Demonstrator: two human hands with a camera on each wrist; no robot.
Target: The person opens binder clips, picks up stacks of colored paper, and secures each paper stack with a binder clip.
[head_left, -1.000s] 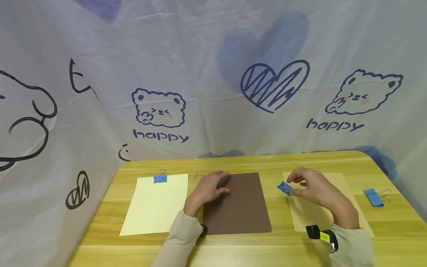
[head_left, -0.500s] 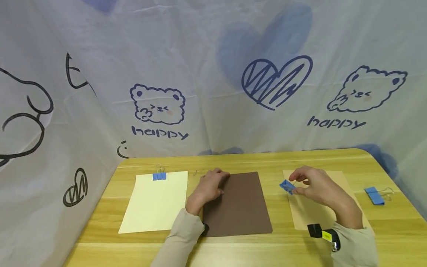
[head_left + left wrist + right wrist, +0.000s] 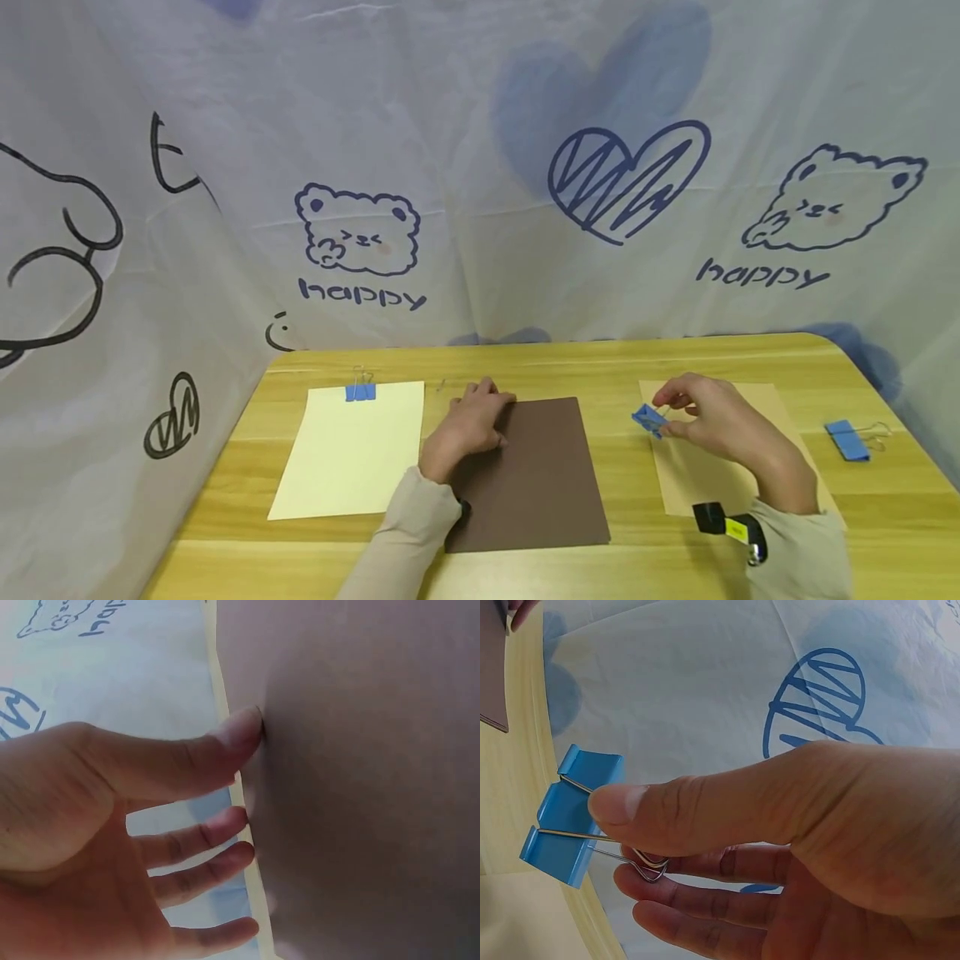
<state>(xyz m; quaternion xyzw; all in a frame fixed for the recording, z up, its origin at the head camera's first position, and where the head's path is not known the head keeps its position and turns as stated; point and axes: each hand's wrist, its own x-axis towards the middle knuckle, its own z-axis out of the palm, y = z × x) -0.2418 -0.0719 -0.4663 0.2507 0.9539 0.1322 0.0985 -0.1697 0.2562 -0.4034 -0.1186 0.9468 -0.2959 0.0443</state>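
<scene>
My left hand (image 3: 470,421) is at the far left part of the brown paper (image 3: 536,475). In the left wrist view, the thumb (image 3: 240,735) lies on the paper's face by its edge and the fingertips (image 3: 244,855) are at that edge, pinching it. My right hand (image 3: 708,417) holds a blue binder clip (image 3: 649,420) above the left edge of a tan sheet (image 3: 705,483). In the right wrist view, thumb and fingers pinch the clip's wire handles (image 3: 651,866). The clip's blue body (image 3: 574,810) points away from the palm.
To the left lies a pale yellow sheet (image 3: 352,458) with a blue binder clip (image 3: 361,392) on its far edge. Another blue binder clip (image 3: 849,440) lies at the right of the wooden table (image 3: 540,575). A printed cloth (image 3: 480,167) hangs behind the table.
The brown paper has shifted towards me, with its near edge lower in view. My left fingers have drawn in at its far edge. The right hand holds the clip almost still.
</scene>
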